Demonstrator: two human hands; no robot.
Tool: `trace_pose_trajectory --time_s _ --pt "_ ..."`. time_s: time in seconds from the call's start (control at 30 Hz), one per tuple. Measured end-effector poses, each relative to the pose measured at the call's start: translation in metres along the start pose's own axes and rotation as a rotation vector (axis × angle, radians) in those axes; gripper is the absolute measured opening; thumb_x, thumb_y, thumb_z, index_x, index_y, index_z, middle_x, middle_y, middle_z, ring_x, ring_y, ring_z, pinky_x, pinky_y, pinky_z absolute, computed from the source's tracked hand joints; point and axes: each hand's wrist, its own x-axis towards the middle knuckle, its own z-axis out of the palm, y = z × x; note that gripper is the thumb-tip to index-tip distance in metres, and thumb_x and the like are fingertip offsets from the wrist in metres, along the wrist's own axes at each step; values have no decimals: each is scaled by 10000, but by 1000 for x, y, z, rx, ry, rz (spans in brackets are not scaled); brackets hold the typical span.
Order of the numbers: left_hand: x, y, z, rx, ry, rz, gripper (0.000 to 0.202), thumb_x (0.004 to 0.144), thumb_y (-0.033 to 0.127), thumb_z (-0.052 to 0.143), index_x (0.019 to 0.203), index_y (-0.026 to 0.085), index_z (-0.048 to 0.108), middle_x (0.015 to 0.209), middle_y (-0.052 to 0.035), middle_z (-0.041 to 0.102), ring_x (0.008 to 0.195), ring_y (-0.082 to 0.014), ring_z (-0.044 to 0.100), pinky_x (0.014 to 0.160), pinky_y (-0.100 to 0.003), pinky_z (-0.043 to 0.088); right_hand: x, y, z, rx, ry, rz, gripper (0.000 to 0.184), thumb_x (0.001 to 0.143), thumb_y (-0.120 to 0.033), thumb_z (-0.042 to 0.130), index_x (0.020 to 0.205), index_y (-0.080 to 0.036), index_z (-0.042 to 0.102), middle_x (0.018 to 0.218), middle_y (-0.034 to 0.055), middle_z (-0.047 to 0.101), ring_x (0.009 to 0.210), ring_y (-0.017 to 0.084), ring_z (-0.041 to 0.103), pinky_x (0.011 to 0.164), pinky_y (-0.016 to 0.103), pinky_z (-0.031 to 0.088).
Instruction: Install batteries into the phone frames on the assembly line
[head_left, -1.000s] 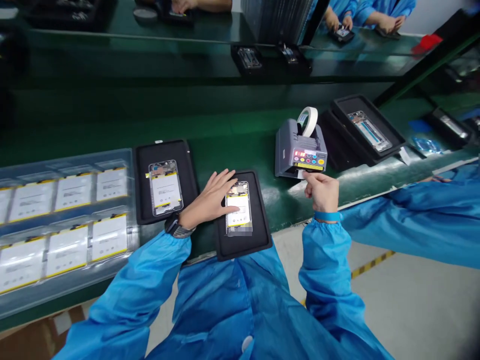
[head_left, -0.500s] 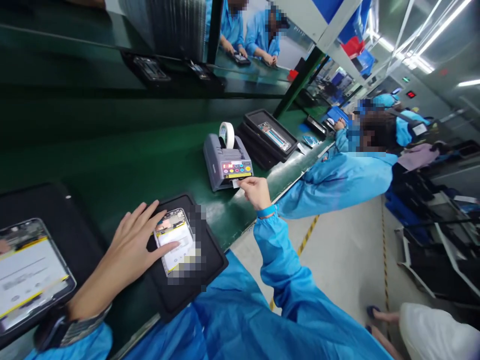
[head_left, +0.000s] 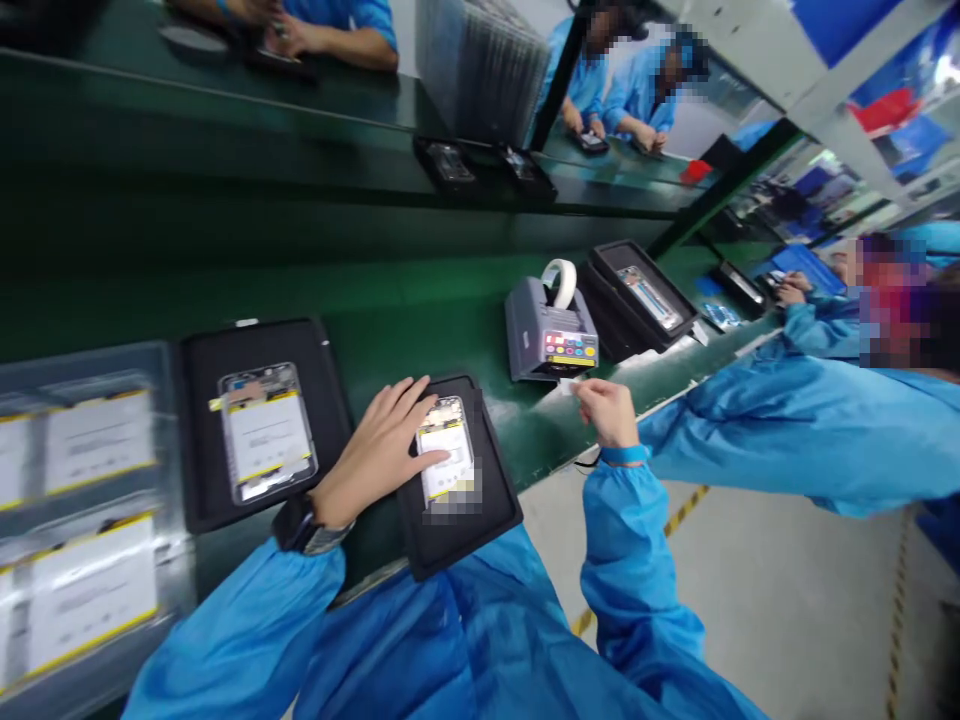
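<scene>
1. The phone body lies back-up in a black tray on the green bench. It has a metal-edged frame and a white battery with yellow edges, with small parts showing at its far end. Its near end is blurred out.
2. My left hand rests on the phone body. The fingers are spread and loose, not clenched, with the fingertips lying across the battery. A watch sits on my wrist, and my blue sleeve comes in from the lower left.
3. My right hand reaches out with the forearm raised. My thumb and finger pinch a small strip of white tape.
4. That strip is just beside the mouth of a grey tape dispenser, which has a tape roll on top. The dispenser stands between my right hand and two dark trays.
5. On my left, a second tray holds another phone body. Past it is a clear plastic tray of batteries.
6. To my right, a co-worker's blue sleeve stretches along the bench edge.
</scene>
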Motion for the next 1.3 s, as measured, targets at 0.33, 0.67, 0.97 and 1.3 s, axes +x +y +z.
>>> trace_pose_trajectory --time_s 0.33,0.67,0.97,1.3 --pt "-1 19 -15 -84 -59 -87 787 923 556 708 1546 129 486 1721 -188 321 1596 -404 271 1307 -609 224 -145 1 70 19 -306 77 298 821 -464 721 747 -182 783 542 -26 499 549 134 399 566 305 353" --pt "-5 16 -8 -174 9 -38 780 909 486 737 1553 145 459 1715 -216 322 1603 -429 249 1284 -677 199 -154 2 94 -207 -138 -87 253 864 -430 687 744 -227 780 558 -12 567 651 204 546 756 373 413" --pt "-5 16 -7 -208 14 -42 802 905 468 752 1573 157 436 1719 -215 311 1608 -428 234 1288 -686 174 -157 5 99 -261 -91 -145 290 900 -449 692 755 -212 775 561 -19 572 643 202 546 792 382 389" --pt "-4 16 -6 -191 23 -34 767 914 466 743 1550 139 468 1714 -219 320 1598 -439 253 1279 -694 198 -159 7 103 -353 -69 -174 302 905 -457 693 730 -218 754 539 -37 566 656 200 570 883 410 340"
